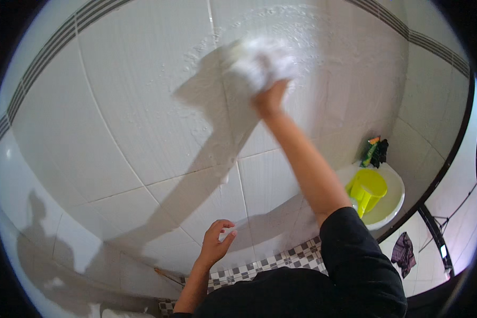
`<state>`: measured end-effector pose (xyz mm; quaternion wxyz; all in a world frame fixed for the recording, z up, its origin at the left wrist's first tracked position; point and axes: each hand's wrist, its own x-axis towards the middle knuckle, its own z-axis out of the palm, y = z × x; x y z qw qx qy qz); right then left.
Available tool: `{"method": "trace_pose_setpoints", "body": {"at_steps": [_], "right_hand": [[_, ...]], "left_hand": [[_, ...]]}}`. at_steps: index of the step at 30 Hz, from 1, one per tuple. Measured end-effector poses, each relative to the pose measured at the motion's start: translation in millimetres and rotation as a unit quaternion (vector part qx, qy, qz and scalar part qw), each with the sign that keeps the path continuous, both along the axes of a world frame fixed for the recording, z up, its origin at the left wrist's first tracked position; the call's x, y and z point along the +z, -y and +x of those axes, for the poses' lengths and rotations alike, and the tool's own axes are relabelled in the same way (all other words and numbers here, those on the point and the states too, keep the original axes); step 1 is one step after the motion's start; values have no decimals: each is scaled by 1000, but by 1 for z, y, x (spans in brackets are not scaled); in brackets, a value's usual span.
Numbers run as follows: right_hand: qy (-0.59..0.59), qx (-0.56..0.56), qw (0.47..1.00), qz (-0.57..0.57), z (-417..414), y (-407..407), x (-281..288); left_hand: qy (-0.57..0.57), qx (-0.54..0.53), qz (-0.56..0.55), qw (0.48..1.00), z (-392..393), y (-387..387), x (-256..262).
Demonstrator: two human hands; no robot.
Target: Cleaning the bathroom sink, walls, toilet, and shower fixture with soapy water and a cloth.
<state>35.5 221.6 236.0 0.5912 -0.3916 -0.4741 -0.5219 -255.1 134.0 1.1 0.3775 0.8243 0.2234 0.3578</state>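
My right hand [271, 95] is raised against the white tiled wall [143, 119], gripping a white item, likely a cloth [258, 61]. Motion blur hides its exact kind and most of my fingers. Wet soap suds [302, 26] spread over the tiles around it, and a thin run of foam reaches lower down the wall. Lower and to the left, my left hand [217, 242] hangs in front of the wall, holding nothing, with thumb and fingers apart.
At the right, a white washbasin [393, 206] holds a yellow-green plastic dipper [367, 189]; a green packet [369, 153] and something black stand at its back. Checkered mosaic tiles [270, 262] lie below. A dark patterned cloth [404, 254] hangs at the far right.
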Motion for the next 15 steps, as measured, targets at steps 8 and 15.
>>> {"method": "trace_pose_setpoints", "body": {"at_steps": [8,15], "right_hand": [[255,94,936,-224,-15,42,-139],[-189,73,967,-156,94,91,-108]], "left_hand": [[26,-56,-4,998,17,3,-4],[17,-17,-47,999,-3,5,-18]]}}
